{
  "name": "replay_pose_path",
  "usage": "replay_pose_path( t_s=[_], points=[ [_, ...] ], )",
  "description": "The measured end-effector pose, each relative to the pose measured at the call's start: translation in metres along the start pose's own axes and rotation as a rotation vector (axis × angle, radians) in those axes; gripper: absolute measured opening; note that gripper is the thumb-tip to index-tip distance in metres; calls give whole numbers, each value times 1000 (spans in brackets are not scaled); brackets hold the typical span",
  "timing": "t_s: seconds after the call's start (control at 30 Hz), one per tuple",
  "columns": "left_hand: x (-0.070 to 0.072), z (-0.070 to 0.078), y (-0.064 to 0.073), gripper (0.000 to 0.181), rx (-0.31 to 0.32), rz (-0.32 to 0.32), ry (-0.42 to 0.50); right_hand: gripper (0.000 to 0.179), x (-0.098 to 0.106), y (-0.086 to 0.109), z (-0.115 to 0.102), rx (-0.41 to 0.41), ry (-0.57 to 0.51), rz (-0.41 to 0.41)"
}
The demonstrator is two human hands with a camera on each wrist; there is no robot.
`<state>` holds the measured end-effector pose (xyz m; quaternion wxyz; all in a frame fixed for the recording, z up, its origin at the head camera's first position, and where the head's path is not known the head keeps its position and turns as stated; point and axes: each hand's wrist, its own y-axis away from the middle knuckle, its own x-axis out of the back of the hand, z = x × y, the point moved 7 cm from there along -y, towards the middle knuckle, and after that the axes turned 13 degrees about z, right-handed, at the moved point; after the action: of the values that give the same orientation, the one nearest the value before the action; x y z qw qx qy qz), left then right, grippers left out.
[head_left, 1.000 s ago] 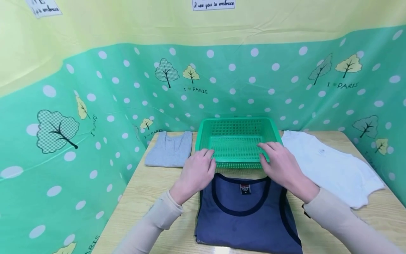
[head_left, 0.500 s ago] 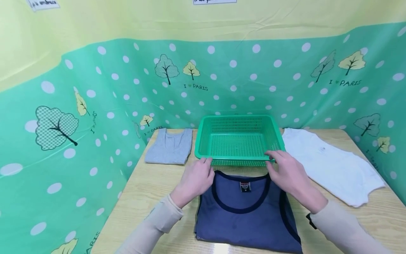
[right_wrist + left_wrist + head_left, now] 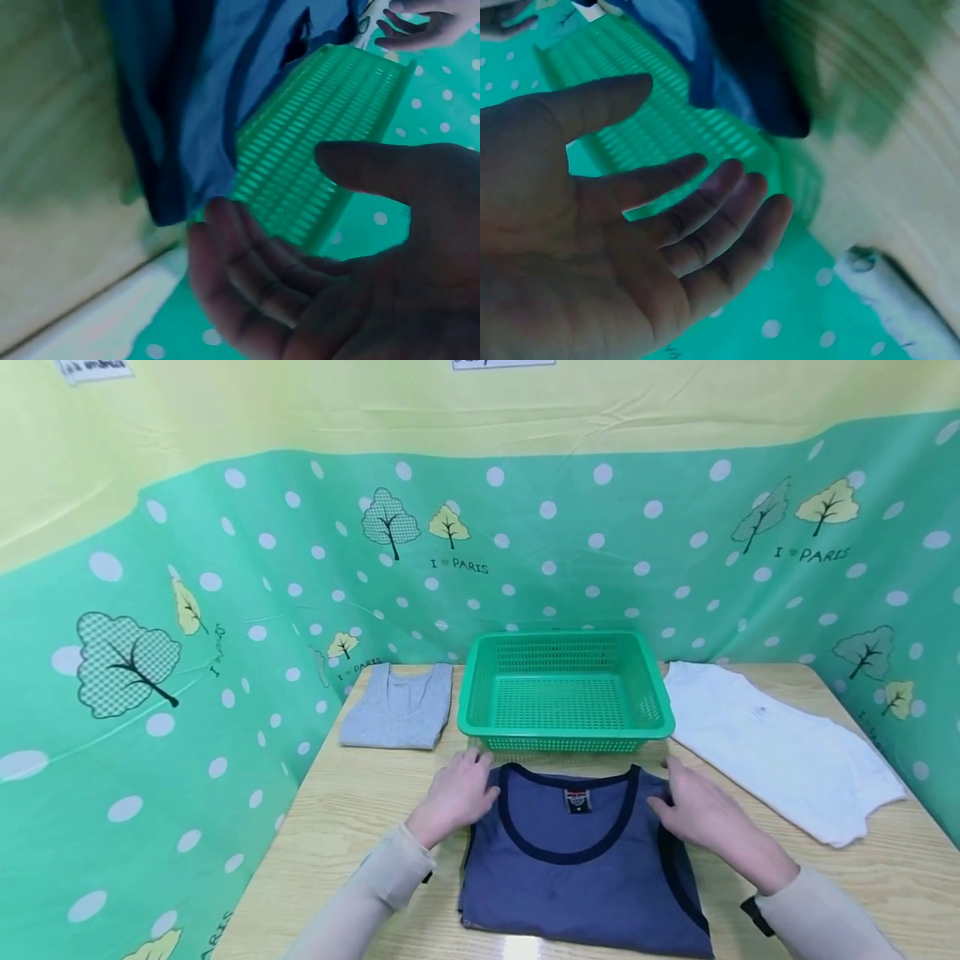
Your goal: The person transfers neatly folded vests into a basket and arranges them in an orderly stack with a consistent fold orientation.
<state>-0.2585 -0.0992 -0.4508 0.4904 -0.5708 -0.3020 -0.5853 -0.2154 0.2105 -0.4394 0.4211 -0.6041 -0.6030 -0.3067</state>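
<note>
tank top (image 3: 577, 893): navy, folded flat on the tabletop (image 3: 322, 835), just before the green basket (image 3: 562, 735).
left hand (image 3: 456, 789): at one upper corner, fingers (image 3: 742, 255) loosely spread, gripping nothing.
right hand (image 3: 701, 802): at the other, fingers softly bent, no grip.
cloth: probably light, limp, not fragile; folds could slip.
side edges (image 3: 686, 893): best hold, fingers beneath all layers.

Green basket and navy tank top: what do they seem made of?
Green basket: likely molded plastic with a slight sheen; its walls have regular perforations. Navy tank top: soft, mostly matte fabric, probably knit, given its soft folds and bound neckline; fiber can't be told.
</note>
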Motion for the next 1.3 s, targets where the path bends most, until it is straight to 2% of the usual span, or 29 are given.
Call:
replay_pose_path(
  t_s=[0.1, 0.2, 0.27, 0.33, 0.43, 0.6, 0.67, 0.83, 0.9, 1.07, 1.3],
  points=[
    [-12, -9, -4, 61, 51, -71, 11, 77, -7, 5, 15, -88, 1, -90],
    [-23, -17, -8, 62, 90, -127, 34, 67, -13, 9, 27, -162, -23, -147],
    [-30, -22, -10, 61, 109, -161, 56, 52, -16, 12, 32, -191, -40, -166],
    [-36, -26, -12, 61, 126, -189, 85, 41, -20, 13, 36, -201, -50, -186],
    [-40, -31, -14, 57, 145, -215, 137, 44, -30, 16, 42, -183, -72, -213],
    [-41, -35, -16, 52, 139, -230, 235, 57, -41, 18, 48, -165, -117, -243],
    [-42, -36, -18, 53, 131, -234, 270, 56, -43, 17, 50, -168, -127, -258],
    [-45, -35, -23, 52, 119, -233, 332, 47, -49, 11, 47, -110, -103, -297],
    [-45, -35, -24, 47, 114, -230, 337, 47, -48, 10, 42, -105, -82, -302],
    [-47, -33, -24, 38, 107, -227, 313, 45, -46, 12, 33, -154, -38, -289],
    [-47, -32, -22, 47, 104, -212, 308, 46, -50, 14, 32, -190, -44, -275]
  ],
)
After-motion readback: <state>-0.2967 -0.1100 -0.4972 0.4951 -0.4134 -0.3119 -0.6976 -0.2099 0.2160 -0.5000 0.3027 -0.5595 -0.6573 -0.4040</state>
